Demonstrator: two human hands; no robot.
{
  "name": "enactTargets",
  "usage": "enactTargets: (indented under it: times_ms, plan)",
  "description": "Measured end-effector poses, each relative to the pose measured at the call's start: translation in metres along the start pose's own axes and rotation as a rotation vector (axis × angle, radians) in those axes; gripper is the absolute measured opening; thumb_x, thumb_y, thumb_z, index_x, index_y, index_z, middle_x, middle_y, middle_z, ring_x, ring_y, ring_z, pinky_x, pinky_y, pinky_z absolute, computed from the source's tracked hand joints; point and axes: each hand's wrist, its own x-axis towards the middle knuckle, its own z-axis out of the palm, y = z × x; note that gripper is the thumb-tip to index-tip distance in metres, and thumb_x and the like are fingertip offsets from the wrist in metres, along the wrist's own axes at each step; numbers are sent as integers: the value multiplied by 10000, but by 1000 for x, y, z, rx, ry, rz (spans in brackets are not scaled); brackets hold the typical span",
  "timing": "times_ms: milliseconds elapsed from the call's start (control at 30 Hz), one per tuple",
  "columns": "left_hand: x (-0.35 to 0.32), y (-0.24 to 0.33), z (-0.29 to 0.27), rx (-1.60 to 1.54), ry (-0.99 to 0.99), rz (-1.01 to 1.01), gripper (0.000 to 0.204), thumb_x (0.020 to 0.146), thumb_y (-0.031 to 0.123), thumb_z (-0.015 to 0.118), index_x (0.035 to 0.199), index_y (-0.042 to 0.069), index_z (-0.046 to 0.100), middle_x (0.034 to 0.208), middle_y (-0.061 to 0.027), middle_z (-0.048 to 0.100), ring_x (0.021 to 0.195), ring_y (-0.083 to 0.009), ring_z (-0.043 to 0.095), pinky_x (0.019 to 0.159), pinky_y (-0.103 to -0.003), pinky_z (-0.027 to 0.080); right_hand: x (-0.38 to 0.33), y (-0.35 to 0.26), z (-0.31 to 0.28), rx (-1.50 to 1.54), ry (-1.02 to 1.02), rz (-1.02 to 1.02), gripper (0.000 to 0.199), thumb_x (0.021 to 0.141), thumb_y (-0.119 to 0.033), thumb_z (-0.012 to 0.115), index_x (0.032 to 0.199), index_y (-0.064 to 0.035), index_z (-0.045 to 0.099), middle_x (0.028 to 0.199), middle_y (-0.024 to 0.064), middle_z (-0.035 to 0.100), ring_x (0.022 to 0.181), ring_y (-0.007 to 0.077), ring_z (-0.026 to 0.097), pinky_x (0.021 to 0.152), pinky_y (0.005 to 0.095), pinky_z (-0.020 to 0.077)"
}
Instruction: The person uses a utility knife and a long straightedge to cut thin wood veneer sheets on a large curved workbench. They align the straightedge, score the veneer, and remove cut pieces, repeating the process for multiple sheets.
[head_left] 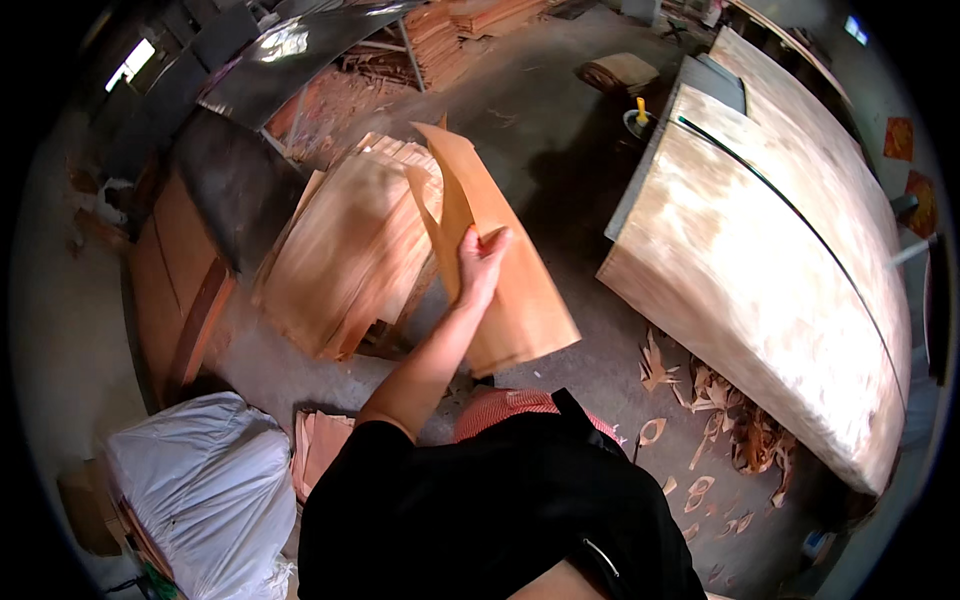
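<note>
My left hand (483, 262) is closed on the edge of a thin, tan wood veneer sheet (515, 290), its thumb lying over the face. The veneer is curved and hangs in front of my body; a second flap of it shows behind, and I cannot tell whether this is another sheet. Just left of it is a thick stack of veneer sheets (345, 240), with uneven edges. My right hand is out of the picture; only a bit of that arm's bare skin shows at the lower edge.
To the right stands a large table with a pale, stained top (770, 240) and a dark strip across it. Veneer scraps (715, 400) litter the floor beside it. A white cloth-covered pile (205, 490) sits at lower left. Further back are a dark sheet-topped table (300, 60) and more veneer stacks (435, 45).
</note>
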Motion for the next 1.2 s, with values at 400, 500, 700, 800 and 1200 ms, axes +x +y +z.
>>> enactTargets:
  times_ms: [400, 500, 700, 800, 1200]
  plan:
    - [-154, -40, 207, 61, -469, -51, 410, 857, 305, 499, 541, 78, 369, 525, 80, 312, 505, -39, 295, 447, -226, 259, -56, 167, -93, 379, 142, 237, 239, 811, -161, 460, 953, -2, 569, 689, 91, 595, 626, 173, 565, 577, 290, 457]
    - [-181, -43, 261, 144, -618, 10, 419, 867, 293, 478, 531, 90, 331, 507, 67, 294, 484, -43, 286, 425, -231, 242, -67, 200, -106, 458, 179, 296, 236, 811, -159, 459, 949, -2, 568, 688, 91, 595, 625, 173, 565, 575, 291, 457]
    - [-236, -89, 380, 27, -661, 120, 358, 863, 201, 464, 541, 78, 368, 497, 59, 303, 476, -48, 306, 425, -243, 240, -95, 267, -140, 634, 305, 384, 231, 810, -155, 458, 943, -2, 568, 687, 91, 594, 622, 172, 564, 572, 292, 457]
    - [-259, -101, 445, 276, -657, 297, 326, 861, 224, 401, 651, -14, 475, 588, -122, 500, 554, -221, 465, 518, -341, 373, -118, 301, -152, 711, 416, 393, 228, 810, -153, 457, 939, -1, 568, 686, 91, 594, 621, 172, 563, 570, 293, 457]
    - [-422, -156, 740, -95, -1018, -83, 422, 878, 243, 429, 524, 15, 408, 535, 9, 422, 542, -76, 416, 521, -221, 354, -152, 313, -306, 1190, 824, 657, 192, 841, -117, 424, 986, -32, 519, 685, 50, 577, 486, 71, 425, 437, 205, 353]
